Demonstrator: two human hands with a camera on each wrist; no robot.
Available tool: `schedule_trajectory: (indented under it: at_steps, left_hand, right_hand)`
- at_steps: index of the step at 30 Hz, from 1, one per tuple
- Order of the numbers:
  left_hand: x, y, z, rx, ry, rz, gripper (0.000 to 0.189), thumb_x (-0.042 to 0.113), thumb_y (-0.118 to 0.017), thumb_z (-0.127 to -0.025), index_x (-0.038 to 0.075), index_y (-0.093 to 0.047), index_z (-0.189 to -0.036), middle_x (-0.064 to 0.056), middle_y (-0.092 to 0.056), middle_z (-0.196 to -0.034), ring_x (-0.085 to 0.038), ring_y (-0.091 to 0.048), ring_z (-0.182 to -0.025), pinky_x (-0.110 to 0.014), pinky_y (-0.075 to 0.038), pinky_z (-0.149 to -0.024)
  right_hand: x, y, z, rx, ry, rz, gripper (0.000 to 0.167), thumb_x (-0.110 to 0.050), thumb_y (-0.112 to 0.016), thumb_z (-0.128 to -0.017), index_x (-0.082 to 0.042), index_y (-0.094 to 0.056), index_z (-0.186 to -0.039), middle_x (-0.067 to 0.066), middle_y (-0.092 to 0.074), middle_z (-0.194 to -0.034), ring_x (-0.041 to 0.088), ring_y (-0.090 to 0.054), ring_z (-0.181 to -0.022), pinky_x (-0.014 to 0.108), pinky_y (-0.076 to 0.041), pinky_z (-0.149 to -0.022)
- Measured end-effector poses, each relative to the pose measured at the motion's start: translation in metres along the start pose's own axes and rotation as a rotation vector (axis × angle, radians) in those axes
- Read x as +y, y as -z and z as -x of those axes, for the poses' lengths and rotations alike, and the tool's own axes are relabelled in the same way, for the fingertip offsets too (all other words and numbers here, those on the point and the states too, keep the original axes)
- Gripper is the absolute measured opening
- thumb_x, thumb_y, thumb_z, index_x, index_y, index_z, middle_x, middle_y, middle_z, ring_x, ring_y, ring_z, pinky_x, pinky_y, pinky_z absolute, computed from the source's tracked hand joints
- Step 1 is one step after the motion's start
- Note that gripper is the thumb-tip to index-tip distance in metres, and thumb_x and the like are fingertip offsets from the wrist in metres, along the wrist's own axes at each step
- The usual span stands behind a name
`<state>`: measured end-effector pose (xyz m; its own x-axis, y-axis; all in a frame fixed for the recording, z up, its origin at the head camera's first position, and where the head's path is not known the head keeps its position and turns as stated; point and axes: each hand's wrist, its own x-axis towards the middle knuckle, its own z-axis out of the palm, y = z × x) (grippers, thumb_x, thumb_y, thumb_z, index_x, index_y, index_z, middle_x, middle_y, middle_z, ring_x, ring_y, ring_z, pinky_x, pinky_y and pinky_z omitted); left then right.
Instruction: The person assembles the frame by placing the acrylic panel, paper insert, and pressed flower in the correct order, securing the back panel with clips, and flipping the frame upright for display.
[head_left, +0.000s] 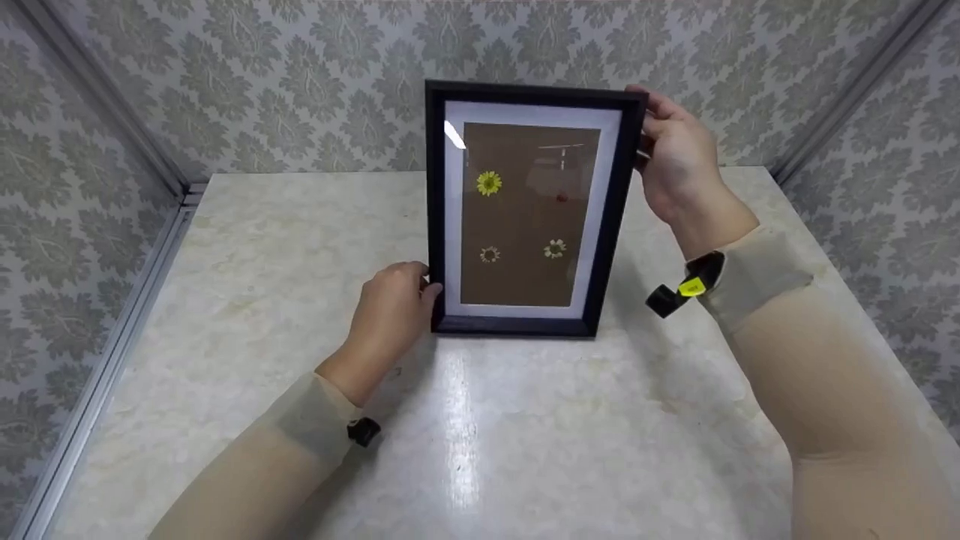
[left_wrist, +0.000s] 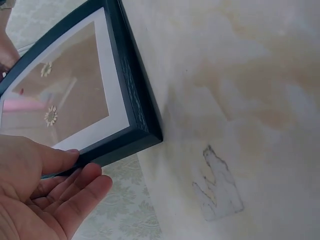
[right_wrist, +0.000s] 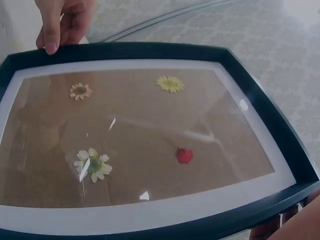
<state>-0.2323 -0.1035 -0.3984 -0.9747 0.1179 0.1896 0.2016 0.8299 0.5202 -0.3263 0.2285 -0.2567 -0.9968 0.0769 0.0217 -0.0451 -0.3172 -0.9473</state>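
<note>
A dark picture frame (head_left: 517, 325) with a white mat and brown backing stands upright on the table, tipped slightly back. Behind its glass are a yellow flower (head_left: 489, 183), a white flower (head_left: 554, 249), a pale flower (head_left: 489, 255) and a small red one (right_wrist: 184, 155). My left hand (head_left: 394, 307) pinches the lower left side, its thumb on the front edge in the left wrist view. At the upper right side my right hand (head_left: 681, 161) grips the edge, with several fingertips hidden behind the frame.
A pale marbled table (head_left: 285, 247) lies beneath, with patterned wallpaper (head_left: 360, 82) behind and at both sides. Metal rails (head_left: 142, 292) run along the left edge. Each wrist wears a small black camera (head_left: 364, 432) on a sheer band.
</note>
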Motion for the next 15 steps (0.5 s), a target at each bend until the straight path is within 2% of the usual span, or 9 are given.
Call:
schedule_trajectory:
  at_steps: [5, 11, 15]
  left_hand:
    - [0.003, -0.001, 0.002, -0.005, -0.025, 0.002, 0.022, 0.017, -0.075, -0.110, -0.003, -0.078, -0.115, -0.017, -0.083, -0.104, -0.034, -0.080, -0.095, -0.048, -0.067, -0.085]
    - [0.003, -0.002, -0.001, -0.026, -0.053, 0.012, 0.025, 0.021, -0.078, -0.109, -0.001, -0.080, -0.121, -0.015, -0.084, -0.107, -0.032, -0.081, -0.094, -0.046, -0.068, -0.084]
    - [-0.002, 0.000, -0.003, -0.048, -0.057, 0.011, 0.037, 0.033, -0.076, -0.110, 0.001, -0.079, -0.128, -0.014, -0.084, -0.114, -0.032, -0.081, -0.097, -0.049, -0.067, -0.086]
  right_hand:
    - [-0.001, 0.007, -0.003, 0.010, 0.027, 0.052, 0.032, -0.013, -0.051, -0.120, -0.010, -0.070, -0.146, 0.003, -0.073, -0.115, 0.018, -0.062, -0.098, 0.030, -0.049, -0.091]
    - [0.001, 0.018, -0.005, 0.037, 0.054, 0.088, 0.030, -0.016, -0.050, -0.121, -0.009, -0.072, -0.140, 0.004, -0.071, -0.117, 0.018, -0.065, -0.102, 0.030, -0.053, -0.092]
    - [0.005, 0.031, -0.003, 0.012, 0.090, 0.123, 0.028, -0.018, -0.051, -0.121, -0.007, -0.073, -0.133, 0.003, -0.072, -0.116, 0.019, -0.065, -0.102, 0.030, -0.054, -0.091]
